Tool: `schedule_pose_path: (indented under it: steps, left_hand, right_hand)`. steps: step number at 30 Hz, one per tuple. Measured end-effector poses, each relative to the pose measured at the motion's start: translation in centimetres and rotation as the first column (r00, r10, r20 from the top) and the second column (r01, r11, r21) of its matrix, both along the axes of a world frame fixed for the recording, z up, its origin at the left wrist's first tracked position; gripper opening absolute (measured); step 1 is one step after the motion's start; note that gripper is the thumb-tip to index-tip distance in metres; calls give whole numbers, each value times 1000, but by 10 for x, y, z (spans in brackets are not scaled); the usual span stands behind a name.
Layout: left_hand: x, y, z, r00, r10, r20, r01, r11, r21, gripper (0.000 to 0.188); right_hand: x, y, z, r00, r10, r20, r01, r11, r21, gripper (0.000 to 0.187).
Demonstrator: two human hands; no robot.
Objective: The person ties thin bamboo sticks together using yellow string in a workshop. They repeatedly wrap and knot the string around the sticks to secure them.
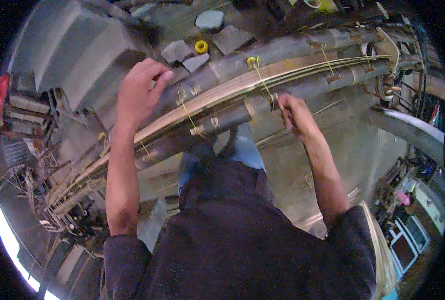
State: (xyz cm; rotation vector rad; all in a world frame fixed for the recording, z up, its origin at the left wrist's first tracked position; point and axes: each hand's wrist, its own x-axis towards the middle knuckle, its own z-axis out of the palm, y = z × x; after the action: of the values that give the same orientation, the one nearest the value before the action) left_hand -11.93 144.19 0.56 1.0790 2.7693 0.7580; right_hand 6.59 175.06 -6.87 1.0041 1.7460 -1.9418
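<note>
A long pale wooden strip [222, 90] lies with thinner strips between two dark round poles, crossing in front of me. Thin yellow cords [262, 82] are stretched across the strips at intervals, some ending at small light pegs [197, 131]. My left hand [141, 90] hovers over the left part of the far pole. Its fingers are curled and the thumb lies close to them; the palm side is hidden. At the near pole [310, 90], my right hand [293, 114] has its fingertips drawn together beside the lower end of one cord. What they pinch is too small to make out.
Beyond the poles lie several flat grey stone pieces [196, 62] and a yellow ring [201, 47]. Large grey steps [82, 47] rise at the far left. An upright plate [388, 47] stands at the poles' right end. Clutter and a light-blue frame [407, 245] are at the right.
</note>
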Motion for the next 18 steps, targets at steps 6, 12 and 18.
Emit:
schedule_pose_path:
  steps: [6, 12, 18]
  left_hand:
    - [27, -72, -6, 945, 282, 167, -308, 938, 162, 14]
    - [39, -65, -27, 950, 204, 235, -288, 863, 416, 22]
    - [100, -41, -64, 931, 167, 323, -231, 958, 169, 27]
  right_hand:
    - [89, -21, -3, 989, 144, 36, -148, 961, 233, 20]
    - [53, -150, -32, 878, 477, 37, -474, 857, 199, 24]
    - [-22, -152, 135, 504, 854, -129, -554, 434, 711, 15]
